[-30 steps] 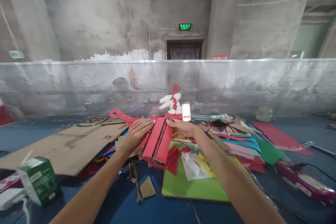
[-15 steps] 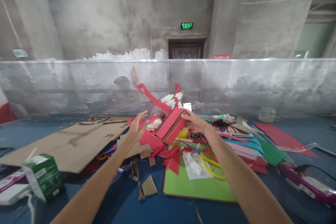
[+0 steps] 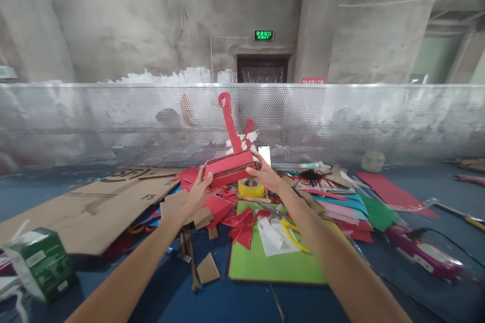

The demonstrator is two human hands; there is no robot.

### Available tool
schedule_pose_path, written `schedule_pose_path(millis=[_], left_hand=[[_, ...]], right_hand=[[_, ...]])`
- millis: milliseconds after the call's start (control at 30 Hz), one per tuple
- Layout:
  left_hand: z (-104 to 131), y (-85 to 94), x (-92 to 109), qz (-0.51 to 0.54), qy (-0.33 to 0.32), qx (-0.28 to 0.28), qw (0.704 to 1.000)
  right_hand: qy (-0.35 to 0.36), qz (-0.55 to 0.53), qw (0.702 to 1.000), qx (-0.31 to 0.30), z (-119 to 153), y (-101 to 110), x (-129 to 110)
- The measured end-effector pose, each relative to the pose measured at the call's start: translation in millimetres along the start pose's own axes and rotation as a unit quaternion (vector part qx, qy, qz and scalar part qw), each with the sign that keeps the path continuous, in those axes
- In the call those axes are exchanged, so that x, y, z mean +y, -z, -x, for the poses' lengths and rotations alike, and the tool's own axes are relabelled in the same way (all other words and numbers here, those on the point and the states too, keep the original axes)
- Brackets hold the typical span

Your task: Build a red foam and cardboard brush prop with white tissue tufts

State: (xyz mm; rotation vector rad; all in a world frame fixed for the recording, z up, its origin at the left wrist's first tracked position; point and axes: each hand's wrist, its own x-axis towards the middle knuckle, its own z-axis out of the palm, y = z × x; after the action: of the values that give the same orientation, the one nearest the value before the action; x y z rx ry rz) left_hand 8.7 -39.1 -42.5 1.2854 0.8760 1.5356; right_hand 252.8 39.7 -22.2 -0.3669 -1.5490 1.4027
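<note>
Box [image 3: 227, 165] grasped up-left of the tape [image 3: 251, 190].
Left hand [image 3: 199, 191] and right hand [image 3: 265, 173] clasp opposite ends (long axis between them); right hand nearer the tape.

Between my left hand [image 3: 197, 193] and right hand [image 3: 264, 173] is the box [image 3: 227, 166], a phone [image 3: 264, 155] behind; cardboard [image 3: 81, 217] lies left, paper [image 3: 337, 214] right.

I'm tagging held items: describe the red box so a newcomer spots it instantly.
Find the perforated metal screen across the view. Before its middle, the left grip and right grip hold the red box. Unlike the red scraps below, it is blocky, with a hook-ended strip rising above.
</note>
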Motion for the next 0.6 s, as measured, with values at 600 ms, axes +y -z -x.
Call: schedule_pose_path(millis=[600], left_hand=[[-53,22.3,78,-0.075,0.015,-0.018,0.997]], right_hand=[[0.024,0.293,0.955,0.037,-23,-9,-19]])
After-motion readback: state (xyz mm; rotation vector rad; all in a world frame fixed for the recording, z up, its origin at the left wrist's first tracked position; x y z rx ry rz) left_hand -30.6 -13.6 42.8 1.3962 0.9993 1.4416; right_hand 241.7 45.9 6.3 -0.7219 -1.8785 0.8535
